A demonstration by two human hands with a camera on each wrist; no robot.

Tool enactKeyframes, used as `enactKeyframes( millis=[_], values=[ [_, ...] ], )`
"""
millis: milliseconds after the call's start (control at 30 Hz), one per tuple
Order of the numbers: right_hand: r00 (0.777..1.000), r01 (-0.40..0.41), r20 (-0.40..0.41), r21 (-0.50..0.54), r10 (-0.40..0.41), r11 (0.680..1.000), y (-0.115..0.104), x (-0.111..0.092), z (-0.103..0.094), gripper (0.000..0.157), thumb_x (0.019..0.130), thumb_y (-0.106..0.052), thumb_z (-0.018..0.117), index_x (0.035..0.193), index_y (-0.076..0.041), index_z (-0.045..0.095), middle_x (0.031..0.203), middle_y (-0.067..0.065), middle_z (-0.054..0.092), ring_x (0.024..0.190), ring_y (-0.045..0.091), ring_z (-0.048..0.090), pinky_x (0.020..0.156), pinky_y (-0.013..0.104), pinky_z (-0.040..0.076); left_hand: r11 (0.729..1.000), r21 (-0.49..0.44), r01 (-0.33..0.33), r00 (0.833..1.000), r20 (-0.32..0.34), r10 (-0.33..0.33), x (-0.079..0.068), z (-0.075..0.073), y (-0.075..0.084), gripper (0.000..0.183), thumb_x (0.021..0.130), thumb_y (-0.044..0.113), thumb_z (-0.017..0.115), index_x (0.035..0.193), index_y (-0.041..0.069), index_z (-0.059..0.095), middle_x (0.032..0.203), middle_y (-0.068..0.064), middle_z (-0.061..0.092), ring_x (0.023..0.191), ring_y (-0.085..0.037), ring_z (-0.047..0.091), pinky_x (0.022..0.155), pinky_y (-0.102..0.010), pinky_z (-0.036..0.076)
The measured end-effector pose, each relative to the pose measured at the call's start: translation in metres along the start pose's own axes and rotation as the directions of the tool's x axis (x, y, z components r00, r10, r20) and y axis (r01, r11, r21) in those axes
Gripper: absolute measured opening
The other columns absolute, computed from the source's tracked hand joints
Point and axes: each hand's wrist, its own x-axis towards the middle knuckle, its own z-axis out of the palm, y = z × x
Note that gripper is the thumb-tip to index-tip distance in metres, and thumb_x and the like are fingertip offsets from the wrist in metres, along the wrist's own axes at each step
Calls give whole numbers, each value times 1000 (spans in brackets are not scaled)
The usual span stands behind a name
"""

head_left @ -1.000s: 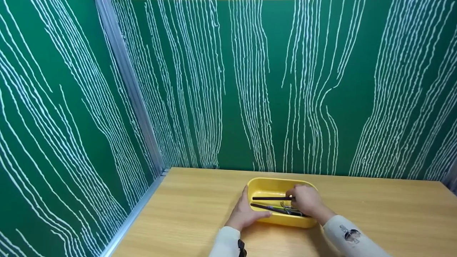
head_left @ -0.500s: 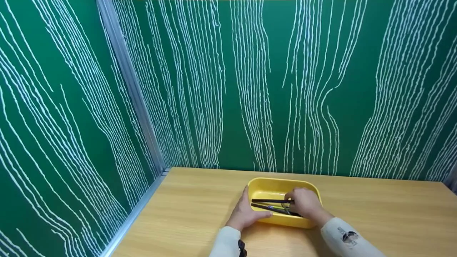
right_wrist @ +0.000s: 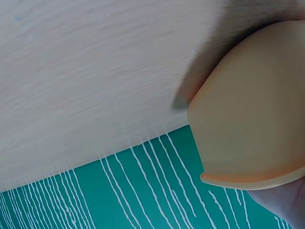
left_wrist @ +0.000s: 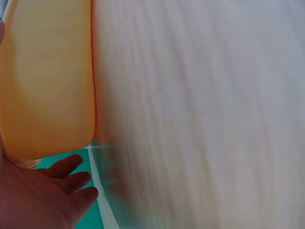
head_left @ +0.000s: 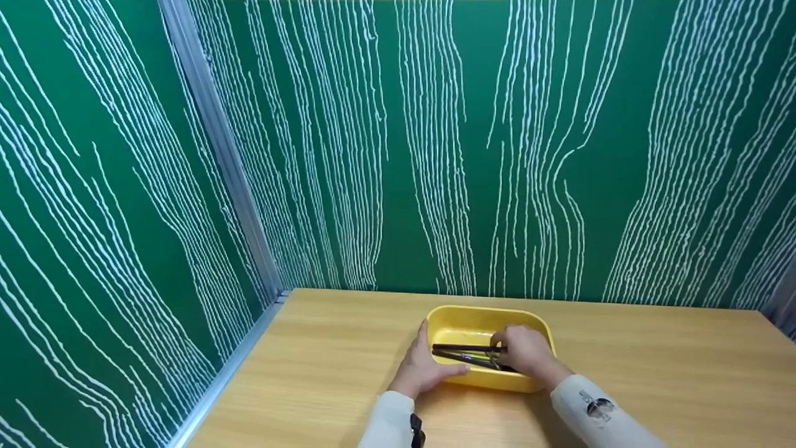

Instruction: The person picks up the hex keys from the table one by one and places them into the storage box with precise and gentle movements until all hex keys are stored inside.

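Note:
A yellow plastic box (head_left: 497, 378) with rounded corners stands on the wooden table. At its left end is my left hand (head_left: 420, 368), thumb along the near wall and fingers against the left side. The left wrist view shows that hand's (left_wrist: 43, 200) other fingers stretched out beyond the box's corner. My right hand (head_left: 527, 351) reaches into the right half of the box and pinches the end of a slim dark stick (head_left: 460, 348). Below it lies a second dark stick (head_left: 453, 356), with thin yellow-green items (head_left: 482, 358) partly hidden by the hand.
The wooden table (head_left: 329, 348) extends to both sides of the box. Behind it rises a green wall (head_left: 410, 267) with wavy white lines, meeting another green wall (head_left: 74, 249) on the left at a metal post (head_left: 230, 143).
The right hand has lowered slightly inside the box, and the dark stick's left end has come closer to the stick below. The left hand stays at the box's left end.

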Motion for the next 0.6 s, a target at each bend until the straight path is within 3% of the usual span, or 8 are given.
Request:
enactKeyframes(
  millis=[333,600],
  values=[
    [1000,-5,10,-27,5,1000,0,2,3,15,71,-13,68,84,-20,68,74,-7,59,67,12,47,67,33,45,999,5,35,999,3,-35,-3,-3,4,126,41,64,74,141,29,5,139,1,30,117,-15,37,104,-39,27],
    [999,-7,37,-14,7,1000,-1,3,7,7,74,-19,68,80,-20,68,72,-8,60,63,11,47,64,32,45,999,33,-23,1000,-10,23,-3,-2,1,125,43,62,75,141,23,7,137,-5,34,116,-17,39,102,-36,30]
  ],
)
